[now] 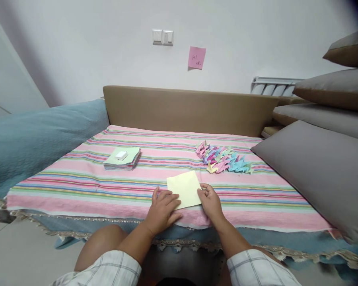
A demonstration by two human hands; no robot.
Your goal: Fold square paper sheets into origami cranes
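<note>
A pale yellow sheet of square paper (185, 188) lies on the striped cloth in front of me. Its right edge is pinched between the thumb and fingers of my right hand (210, 200). My left hand (162, 208) rests with spread fingers at the paper's left side, fingertips touching it. Beyond, to the right, several folded paper cranes (223, 159) in pink, purple, yellow, green and blue sit in a cluster. To the left is a stack of coloured paper (123, 161) with a small white block (121, 155) on top.
The striped cloth (77, 174) covers a seat with a brown backrest (181, 111). Grey cushions (322, 174) are piled at the right, and a blue-covered armrest (44, 135) bounds the left. A pink note (197, 58) and switches (162, 37) are on the wall.
</note>
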